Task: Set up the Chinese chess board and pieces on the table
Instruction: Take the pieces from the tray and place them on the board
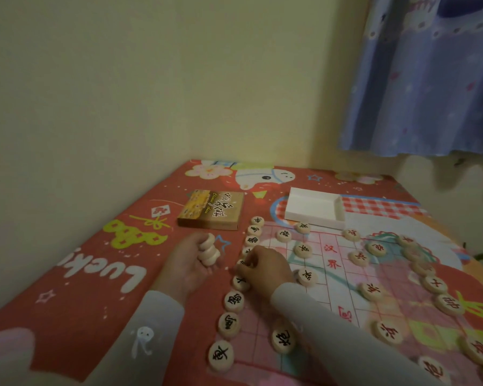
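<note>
A thin see-through chess board (332,277) with red grid lines lies on the red patterned table cover (89,277). Several round wooden pieces with black characters (234,301) line its left edge; several with red characters (435,284) line its right edge, and more stand in the inner rows. My left hand (191,263) grips a small stack of wooden pieces (208,250) just left of the board. My right hand (262,267) pinches a black piece in the middle of the left row, mostly hiding it.
The brown chess box lid (212,209) lies beyond the board's left corner. The white box tray (314,208) sits at the board's far edge. Walls stand close behind and to the left; a blue curtain (430,79) hangs at the right.
</note>
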The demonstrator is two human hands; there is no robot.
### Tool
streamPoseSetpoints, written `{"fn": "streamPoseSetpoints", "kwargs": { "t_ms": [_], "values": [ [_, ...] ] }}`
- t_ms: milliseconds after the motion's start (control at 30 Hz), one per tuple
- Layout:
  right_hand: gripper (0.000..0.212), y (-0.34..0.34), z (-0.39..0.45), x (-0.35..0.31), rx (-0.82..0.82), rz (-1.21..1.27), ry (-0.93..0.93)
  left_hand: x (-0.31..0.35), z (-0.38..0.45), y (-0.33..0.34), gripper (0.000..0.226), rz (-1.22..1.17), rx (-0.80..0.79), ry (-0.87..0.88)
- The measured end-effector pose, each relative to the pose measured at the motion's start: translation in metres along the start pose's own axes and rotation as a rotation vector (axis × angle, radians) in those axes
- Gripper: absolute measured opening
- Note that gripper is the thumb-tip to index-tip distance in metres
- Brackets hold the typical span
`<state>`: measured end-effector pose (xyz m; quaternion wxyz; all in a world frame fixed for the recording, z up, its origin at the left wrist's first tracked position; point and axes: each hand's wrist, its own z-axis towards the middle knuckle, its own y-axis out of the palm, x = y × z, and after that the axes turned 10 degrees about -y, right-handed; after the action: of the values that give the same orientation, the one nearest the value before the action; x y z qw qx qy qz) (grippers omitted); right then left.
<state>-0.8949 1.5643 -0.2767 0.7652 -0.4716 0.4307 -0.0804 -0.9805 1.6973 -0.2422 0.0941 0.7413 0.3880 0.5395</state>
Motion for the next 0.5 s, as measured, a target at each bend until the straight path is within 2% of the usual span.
{"fn": "streamPoseSetpoints", "kwargs": {
  "t_ms": [67, 167, 267, 333, 400, 500],
  "values": [
    [0.025, -0.002, -0.001, 0.000, 0.009, 0.000, -0.017, -0.002, -0.001, 0.004, 0.046, 0.012, 0.027, -0.007],
    [0.023, -0.013, -0.003, 0.004, 0.106, 0.058, -0.065, -0.006, 0.000, 0.011, 0.039, 0.042, 0.090, 0.001],
    [0.020, -0.030, -0.008, 0.009, 0.177, 0.277, -0.128, -0.013, -0.001, 0.021, 0.027, 0.180, 0.085, -0.015],
    [0.033, -0.041, -0.013, 0.010, 0.126, 0.455, -0.182, -0.017, -0.003, 0.030, 0.017, 0.272, 0.046, -0.037],
    [0.046, -0.049, -0.018, 0.011, 0.068, 0.515, -0.238, -0.023, -0.005, 0.041, 0.006, 0.310, 0.004, -0.075],
    [0.039, -0.060, -0.027, 0.015, 0.075, 0.488, -0.304, -0.030, -0.007, 0.057, 0.004, 0.335, -0.043, -0.123]
  ]
}}
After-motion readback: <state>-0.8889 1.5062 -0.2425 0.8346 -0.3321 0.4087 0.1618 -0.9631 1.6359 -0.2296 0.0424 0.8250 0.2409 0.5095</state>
